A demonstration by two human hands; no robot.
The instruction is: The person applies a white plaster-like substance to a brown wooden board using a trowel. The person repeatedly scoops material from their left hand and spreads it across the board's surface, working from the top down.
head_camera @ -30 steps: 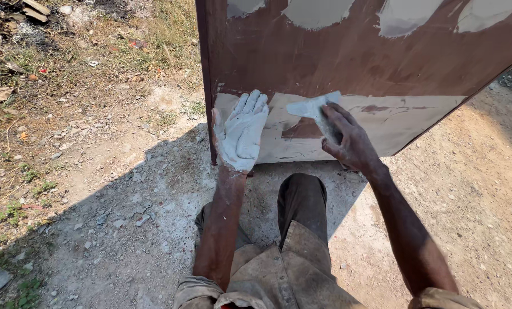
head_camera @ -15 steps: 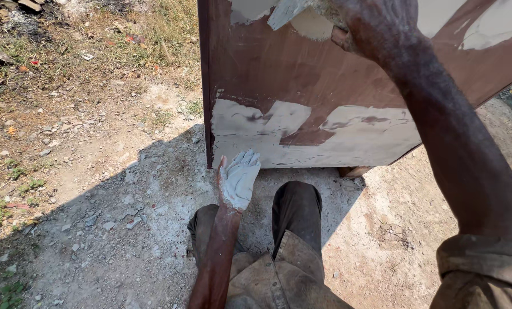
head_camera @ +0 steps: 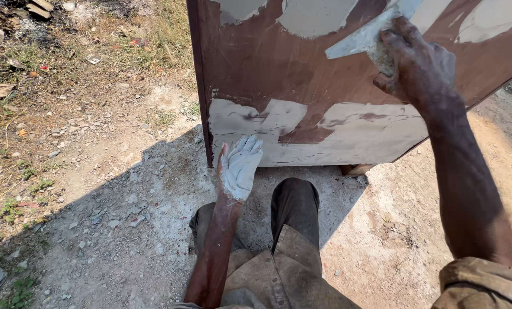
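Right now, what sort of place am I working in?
Most likely an outdoor work yard in sunlight, not a workshop. The brown metal panel, patched with grey filler, stands on bare gravelly ground, with dry grass and scattered debris behind it.

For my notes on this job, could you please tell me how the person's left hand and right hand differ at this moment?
The left hand is low by the brown panel's bottom edge, while the right hand is raised high against it. The left hand's open palm is coated in pale grey filler and holds nothing; the right hand's fingers grip a flat scraper. Both hands are bare and stained from the work.
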